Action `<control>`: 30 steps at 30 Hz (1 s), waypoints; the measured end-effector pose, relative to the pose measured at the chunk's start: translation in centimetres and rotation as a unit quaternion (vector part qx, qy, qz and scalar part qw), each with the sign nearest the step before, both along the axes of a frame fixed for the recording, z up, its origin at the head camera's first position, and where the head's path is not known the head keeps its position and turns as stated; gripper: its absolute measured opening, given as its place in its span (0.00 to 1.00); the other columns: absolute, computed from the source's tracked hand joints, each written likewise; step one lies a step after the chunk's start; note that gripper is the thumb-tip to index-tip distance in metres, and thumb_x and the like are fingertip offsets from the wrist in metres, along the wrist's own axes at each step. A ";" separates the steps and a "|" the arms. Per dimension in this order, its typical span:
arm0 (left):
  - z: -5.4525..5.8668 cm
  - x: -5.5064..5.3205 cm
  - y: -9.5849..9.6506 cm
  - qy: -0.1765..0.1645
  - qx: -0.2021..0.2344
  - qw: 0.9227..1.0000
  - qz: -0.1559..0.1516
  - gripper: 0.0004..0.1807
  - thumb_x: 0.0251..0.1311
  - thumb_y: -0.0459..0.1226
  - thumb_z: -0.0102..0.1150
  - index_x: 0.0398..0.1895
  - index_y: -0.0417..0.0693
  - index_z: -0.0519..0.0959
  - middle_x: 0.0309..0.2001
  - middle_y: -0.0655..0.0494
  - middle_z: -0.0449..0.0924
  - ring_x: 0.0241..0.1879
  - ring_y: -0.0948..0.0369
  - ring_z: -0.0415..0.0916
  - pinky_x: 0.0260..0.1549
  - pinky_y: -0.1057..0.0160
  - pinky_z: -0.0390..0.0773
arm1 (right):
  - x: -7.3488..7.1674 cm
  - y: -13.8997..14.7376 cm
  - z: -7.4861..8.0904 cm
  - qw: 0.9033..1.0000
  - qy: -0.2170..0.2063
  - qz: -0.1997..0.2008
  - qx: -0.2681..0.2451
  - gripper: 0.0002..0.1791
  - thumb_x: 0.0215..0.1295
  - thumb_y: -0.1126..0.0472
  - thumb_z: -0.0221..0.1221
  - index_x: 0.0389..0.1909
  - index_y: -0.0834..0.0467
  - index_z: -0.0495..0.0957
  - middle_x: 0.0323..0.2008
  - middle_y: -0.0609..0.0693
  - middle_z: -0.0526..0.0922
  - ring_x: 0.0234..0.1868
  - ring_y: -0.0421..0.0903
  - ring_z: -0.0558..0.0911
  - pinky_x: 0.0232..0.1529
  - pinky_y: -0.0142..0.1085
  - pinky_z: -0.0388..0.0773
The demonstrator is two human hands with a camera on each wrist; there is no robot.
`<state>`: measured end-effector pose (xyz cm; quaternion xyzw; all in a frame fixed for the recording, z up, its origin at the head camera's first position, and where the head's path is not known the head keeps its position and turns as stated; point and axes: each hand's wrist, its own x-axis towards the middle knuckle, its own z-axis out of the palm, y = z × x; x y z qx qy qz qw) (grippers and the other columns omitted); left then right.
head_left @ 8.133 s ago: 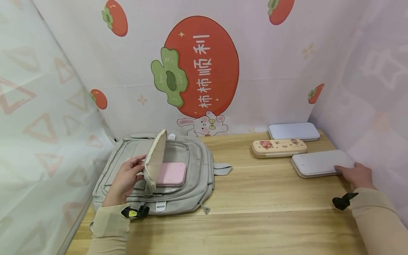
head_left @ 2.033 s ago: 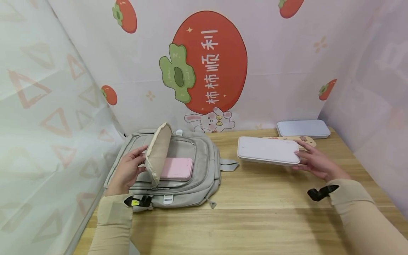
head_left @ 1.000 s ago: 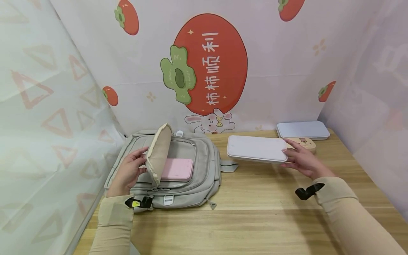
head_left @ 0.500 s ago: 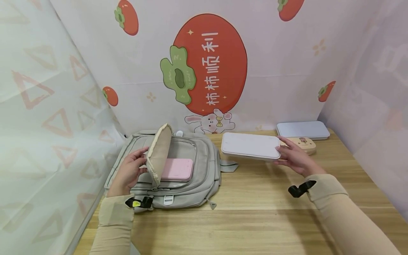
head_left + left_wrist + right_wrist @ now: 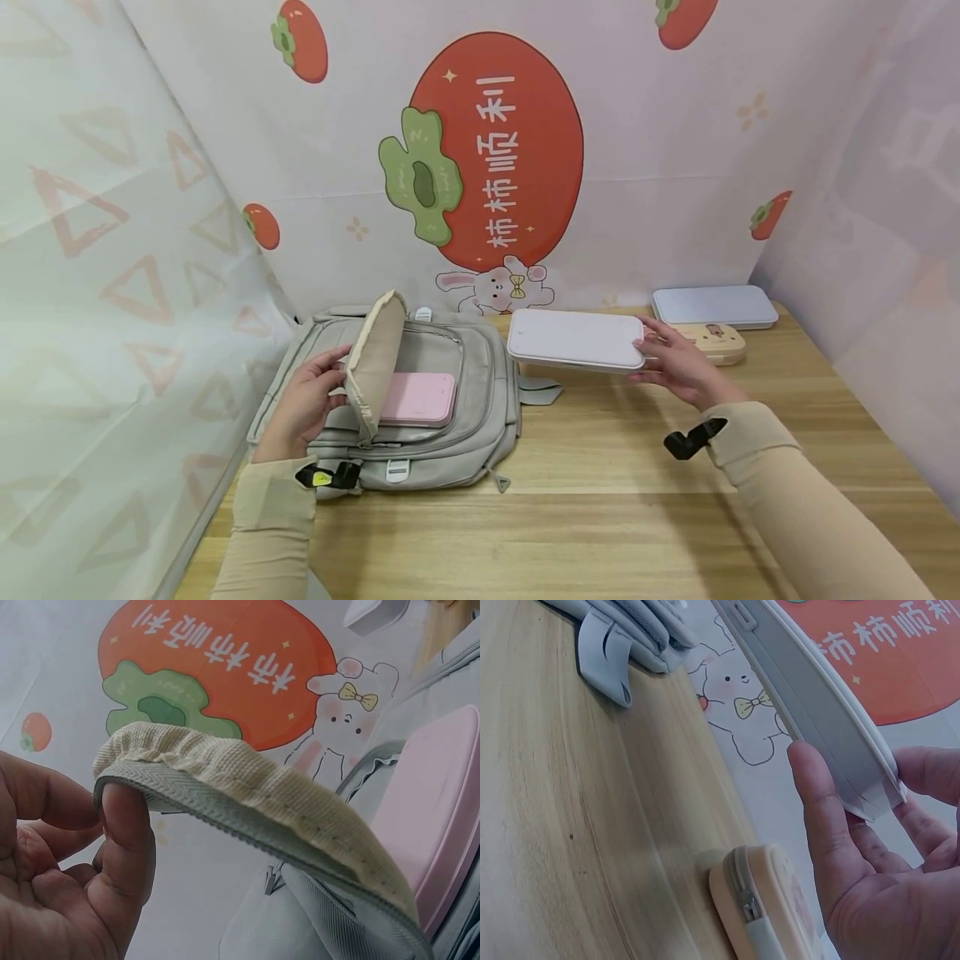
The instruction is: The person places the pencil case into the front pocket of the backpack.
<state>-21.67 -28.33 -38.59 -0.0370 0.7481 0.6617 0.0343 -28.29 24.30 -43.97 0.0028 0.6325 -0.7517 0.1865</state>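
Observation:
A grey backpack (image 5: pixel 498 417) lies on the table at left, its front pocket unzipped. My left hand (image 5: pixel 300 408) pinches the edge of the beige-lined pocket flap (image 5: pixel 378 354) between thumb and fingers and holds it raised; the zipper edge shows in the left wrist view. Inside the pocket lies a pink pencil case (image 5: pixel 422 398), partly covered by the flap. My right hand (image 5: pixel 686 371) grips the right end of a white hard pencil case (image 5: pixel 576 337), thumb on one face and fingers on the other. This case is held above the table, its left end near the backpack's right side.
Behind my right hand, a peach zippered pencil case (image 5: pixel 718 342) with cartoon prints lies on the table, partly hidden. A pale blue pencil case (image 5: pixel 716 307) sits at the back right. A grey strap loop (image 5: pixel 538 390) sticks out from the backpack. Printed cloth walls enclose the table.
My right hand has lifted the white pencil case off the table's right side and carried it left toward the backpack, slowing lately. My left hand keeps holding the flap up.

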 end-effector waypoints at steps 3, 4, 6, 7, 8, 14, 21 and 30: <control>-0.1 0.0 -0.1 0.005 0.003 1.000 -0.003 0.28 0.78 0.26 0.39 0.79 0.29 0.55 0.42 0.57 0.73 0.36 0.67 0.74 0.31 0.68 0.81 | -0.1 -0.4 0.0 1.000 0.001 0.003 0.002 0.39 0.82 0.65 0.48 0.85 0.53 0.39 0.57 0.57 0.62 0.40 0.42 0.84 0.47 0.43 0.85; -0.1 0.0 -0.1 0.006 0.004 1.000 -0.004 0.28 0.78 0.26 0.39 0.78 0.29 0.55 0.42 0.57 0.73 0.36 0.67 0.74 0.31 0.68 0.81 | -0.1 -0.5 -0.1 1.000 0.001 0.004 0.002 0.39 0.82 0.65 0.48 0.85 0.53 0.39 0.56 0.56 0.64 0.40 0.42 0.84 0.47 0.43 0.85; -0.2 0.0 -0.1 0.007 0.007 1.000 -0.006 0.28 0.78 0.26 0.40 0.78 0.28 0.54 0.42 0.57 0.73 0.36 0.67 0.74 0.31 0.67 0.81 | -0.1 -0.8 -0.1 1.000 0.002 0.005 -0.002 0.39 0.82 0.65 0.48 0.85 0.52 0.41 0.54 0.55 0.67 0.40 0.42 0.84 0.47 0.43 0.85; -0.1 0.1 -0.1 0.007 0.008 1.000 -0.007 0.28 0.78 0.26 0.40 0.78 0.28 0.54 0.42 0.57 0.73 0.36 0.67 0.74 0.31 0.67 0.81 | -0.2 -0.9 -0.1 1.000 0.001 0.005 -0.006 0.38 0.82 0.66 0.49 0.84 0.52 0.42 0.53 0.54 0.68 0.39 0.43 0.84 0.46 0.43 0.85; -0.1 0.1 -0.1 0.007 0.009 1.000 -0.007 0.28 0.78 0.26 0.40 0.78 0.28 0.54 0.42 0.57 0.72 0.36 0.67 0.74 0.31 0.67 0.81 | -0.2 -1.1 -0.1 1.000 0.002 0.005 -0.008 0.38 0.82 0.66 0.49 0.84 0.52 0.43 0.52 0.53 0.69 0.39 0.43 0.84 0.46 0.43 0.85; -0.3 -0.1 -0.2 0.007 0.001 1.000 -0.006 0.28 0.79 0.27 0.39 0.78 0.30 0.56 0.42 0.56 0.72 0.37 0.67 0.74 0.32 0.67 0.81 | -0.4 -2.1 -0.3 1.000 0.006 0.005 -0.015 0.39 0.81 0.66 0.49 0.84 0.54 0.41 0.52 0.53 0.68 0.40 0.43 0.84 0.44 0.42 0.85; -0.5 -0.3 -0.3 0.006 -0.005 1.000 -0.006 0.28 0.78 0.27 0.40 0.78 0.30 0.56 0.42 0.56 0.73 0.37 0.67 0.75 0.33 0.67 0.81 | -0.7 -3.3 -0.5 1.000 0.000 0.004 -0.006 0.39 0.82 0.66 0.48 0.84 0.54 0.39 0.50 0.51 0.74 0.39 0.42 0.85 0.44 0.41 0.85; -0.4 -0.4 -0.4 0.009 -0.004 1.000 -0.003 0.27 0.78 0.27 0.39 0.78 0.30 0.57 0.41 0.56 0.72 0.37 0.67 0.74 0.32 0.67 0.80 | -1.2 -5.1 -0.8 1.000 -0.009 -0.001 -0.014 0.38 0.82 0.67 0.47 0.84 0.53 0.42 0.54 0.53 0.71 0.40 0.42 0.85 0.43 0.42 0.85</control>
